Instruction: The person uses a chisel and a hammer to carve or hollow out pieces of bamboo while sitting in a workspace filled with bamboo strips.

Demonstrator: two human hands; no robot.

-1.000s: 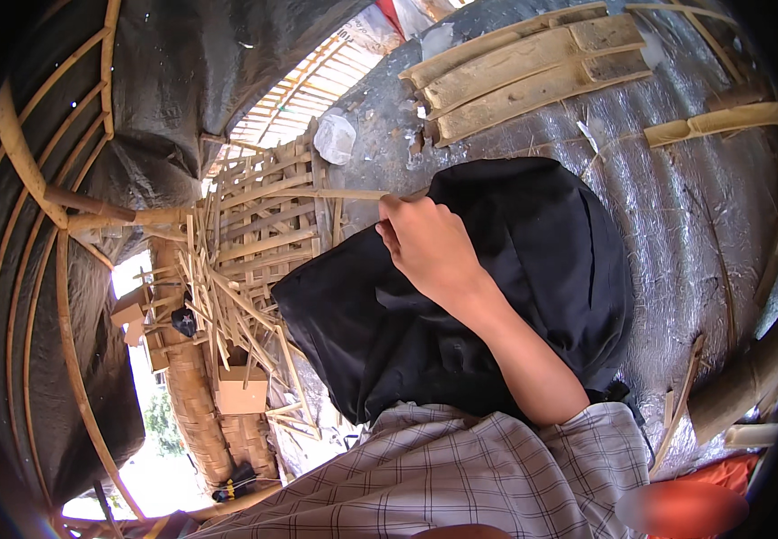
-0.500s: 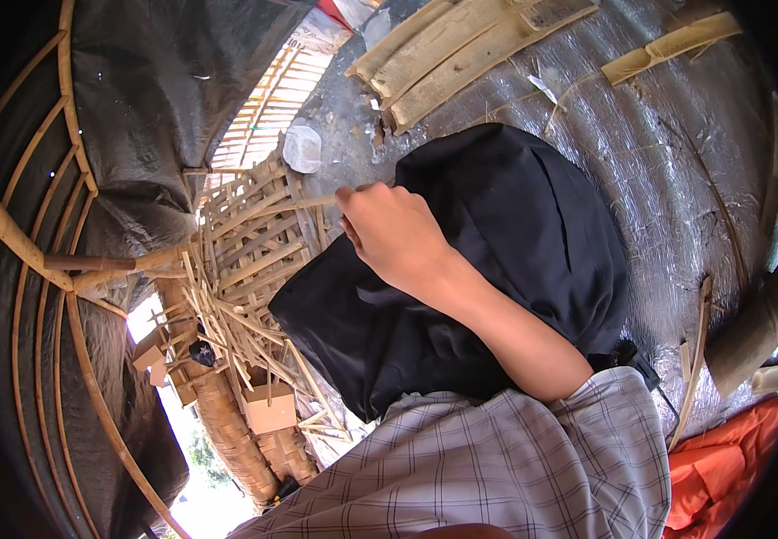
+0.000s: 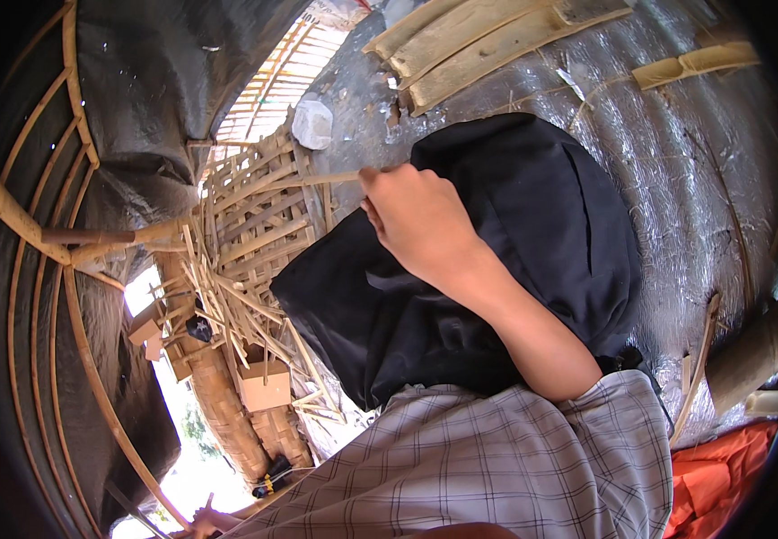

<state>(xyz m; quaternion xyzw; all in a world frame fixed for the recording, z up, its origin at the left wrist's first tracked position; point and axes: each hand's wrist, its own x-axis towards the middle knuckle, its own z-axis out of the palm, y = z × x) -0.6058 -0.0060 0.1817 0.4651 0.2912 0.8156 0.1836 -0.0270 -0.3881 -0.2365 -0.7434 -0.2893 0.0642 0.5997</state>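
My right hand [image 3: 425, 225] is closed around the end of a thin bamboo strip [image 3: 330, 179], above my black trousers [image 3: 532, 207]. From my fingers the strip runs left over a woven bamboo lattice [image 3: 259, 211]. Below the lattice lies a loose pile of split bamboo strips [image 3: 236, 310]. At the lower left rim, past my plaid shirt [image 3: 461, 449], my left hand [image 3: 214, 519] shows small and partly cut off. Its grip cannot be made out.
Flat bamboo slats [image 3: 487, 45] lie at the top on a silvery sheet [image 3: 667, 207]. A crumpled whitish lump [image 3: 312, 124] sits beside the lattice. Cardboard boxes [image 3: 265, 386] stand lower left. A bamboo frame [image 3: 12, 216] with dark sheeting rises at left; orange cloth [image 3: 721, 472] lies lower right.
My right hand has shifted slightly right and up with the strip still in it. The whole view has shifted a little. My left hand has appeared at the lower left rim.
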